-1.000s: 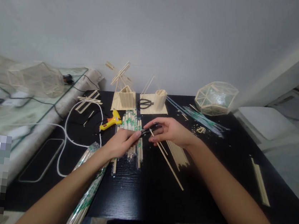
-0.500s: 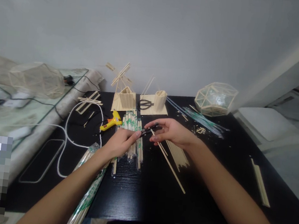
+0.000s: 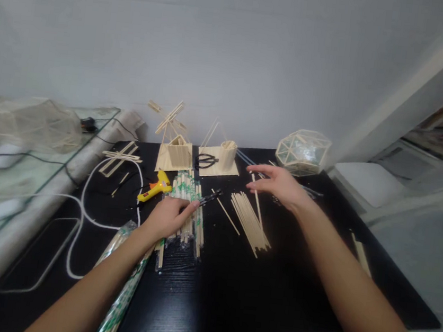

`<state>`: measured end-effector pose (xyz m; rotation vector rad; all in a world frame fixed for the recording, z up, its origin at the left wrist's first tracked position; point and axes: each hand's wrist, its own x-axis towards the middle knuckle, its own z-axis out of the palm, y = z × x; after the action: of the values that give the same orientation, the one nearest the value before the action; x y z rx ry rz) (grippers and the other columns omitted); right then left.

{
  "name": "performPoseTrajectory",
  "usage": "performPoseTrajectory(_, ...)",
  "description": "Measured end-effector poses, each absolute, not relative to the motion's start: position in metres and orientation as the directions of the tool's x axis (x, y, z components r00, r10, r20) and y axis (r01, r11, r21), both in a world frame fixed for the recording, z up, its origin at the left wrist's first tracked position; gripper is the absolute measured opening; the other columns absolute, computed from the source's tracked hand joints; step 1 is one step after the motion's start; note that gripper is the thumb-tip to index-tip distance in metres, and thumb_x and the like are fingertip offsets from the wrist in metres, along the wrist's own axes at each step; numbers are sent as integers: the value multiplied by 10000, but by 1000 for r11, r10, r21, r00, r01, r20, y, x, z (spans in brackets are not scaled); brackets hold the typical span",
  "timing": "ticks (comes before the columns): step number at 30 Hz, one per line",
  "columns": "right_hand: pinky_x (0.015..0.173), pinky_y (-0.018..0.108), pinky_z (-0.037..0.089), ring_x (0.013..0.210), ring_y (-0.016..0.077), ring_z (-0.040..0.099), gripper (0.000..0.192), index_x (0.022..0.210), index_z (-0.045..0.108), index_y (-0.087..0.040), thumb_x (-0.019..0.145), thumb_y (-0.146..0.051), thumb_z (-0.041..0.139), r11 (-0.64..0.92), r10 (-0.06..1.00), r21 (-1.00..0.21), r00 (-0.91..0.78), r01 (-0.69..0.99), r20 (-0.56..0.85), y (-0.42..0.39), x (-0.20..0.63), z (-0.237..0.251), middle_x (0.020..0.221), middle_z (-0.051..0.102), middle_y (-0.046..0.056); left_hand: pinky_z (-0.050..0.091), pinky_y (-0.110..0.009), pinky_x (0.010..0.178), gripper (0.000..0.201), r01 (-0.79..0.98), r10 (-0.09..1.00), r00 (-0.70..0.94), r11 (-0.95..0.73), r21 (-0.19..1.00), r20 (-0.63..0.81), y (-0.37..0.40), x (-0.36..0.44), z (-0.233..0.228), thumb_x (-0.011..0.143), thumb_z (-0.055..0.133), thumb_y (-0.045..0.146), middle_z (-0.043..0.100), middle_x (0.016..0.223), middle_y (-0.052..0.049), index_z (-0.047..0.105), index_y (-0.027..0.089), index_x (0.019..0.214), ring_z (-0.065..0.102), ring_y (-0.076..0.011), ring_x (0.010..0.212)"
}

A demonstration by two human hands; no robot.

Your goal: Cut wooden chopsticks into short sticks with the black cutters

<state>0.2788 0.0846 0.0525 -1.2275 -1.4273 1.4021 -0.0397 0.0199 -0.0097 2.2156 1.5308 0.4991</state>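
Observation:
My left hand (image 3: 168, 216) rests on a bundle of wrapped bamboo sticks (image 3: 187, 189) and grips a small black cutter (image 3: 209, 197) whose tip points right. A single thin stick (image 3: 226, 212) lies on the black table (image 3: 231, 289) just past the cutter. My right hand (image 3: 279, 186) hovers farther right with its fingers spread, above the far end of a loose pile of thin sticks (image 3: 249, 223). One stick (image 3: 256, 202) runs out from under its fingers; I cannot tell whether the hand touches it.
A yellow glue gun (image 3: 155, 188) with a white cable (image 3: 82, 209) lies to the left. Black scissors (image 3: 205, 160), a stick house (image 3: 175, 153), a stick cylinder (image 3: 227, 153) and a faceted stick dome (image 3: 303, 151) stand at the back. A long wrapped stick bundle (image 3: 124, 283) lies under my left forearm.
My right hand has let go of the long stick and left the cutter, moving right and away from me with fingers spread. The left hand stays on the bundle with the cutter. The view shifted.

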Motion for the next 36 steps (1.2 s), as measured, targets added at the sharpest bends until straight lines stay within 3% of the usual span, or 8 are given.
performPoseTrajectory(5,844,445,608,884,275,733,461,1062,720,-178,629,-131,873,-47,947,-957,316,287,48,117,349,61,1091,733,125,303,-311,615,609,785,935,345,-333,522,77,20,-37,-8,1014,331,591,574,565,-35,538,204,591,527,-188,558)
performPoseTrajectory(9,946,507,561,1165,400,635,422,1030,715,-199,646,-121,868,-111,884,-897,455,428,107,135,381,66,1247,684,151,312,-308,614,603,780,933,351,-341,525,85,20,-36,-6,1015,330,590,587,574,-39,539,209,597,558,-200,577)
performPoseTrajectory(13,1085,556,454,1225,395,607,379,960,698,-195,631,-99,861,-107,865,-833,464,543,191,140,383,58,1195,695,143,303,-303,600,600,789,938,337,-331,518,87,20,-37,-9,1012,343,591,578,564,-35,519,211,581,541,-192,556)
performPoseTrajectory(15,1068,539,464,1174,370,641,332,934,681,-199,659,-137,857,-52,870,-843,438,536,225,134,374,51,1135,703,128,290,-302,594,608,803,945,313,-318,504,98,21,-38,-9,1008,343,600,557,548,-29,492,210,566,521,-188,543)
performPoseTrajectory(18,891,484,570,946,305,723,352,951,662,-180,671,-218,871,58,922,-912,328,407,205,116,345,44,997,716,120,278,-300,586,617,809,956,261,-292,511,134,21,-37,-8,1004,336,608,514,521,-20,448,212,545,486,-181,528)
performPoseTrajectory(21,812,425,612,845,258,744,446,1019,666,-175,649,-282,890,98,988,-972,94,212,120,92,303,42,869,734,86,283,-300,586,629,795,967,210,-253,551,141,21,-36,-5,1003,312,620,482,509,-10,425,213,537,465,-171,520)
performPoseTrajectory(30,792,396,636,767,216,759,393,908,672,-164,643,-328,912,-102,945,-994,-315,-32,-86,61,210,36,831,770,77,312,-296,596,642,776,981,112,-186,602,159,21,-38,-4,996,291,636,514,517,-15,491,203,565,517,-173,543)
performPoseTrajectory(36,806,424,643,767,207,750,358,1025,731,-157,753,-361,843,-160,892,-984,-438,-74,-112,50,197,34,941,779,105,324,-288,610,565,820,958,70,-214,531,278,18,-37,-4,1016,324,571,573,609,-26,541,200,648,539,-180,599)
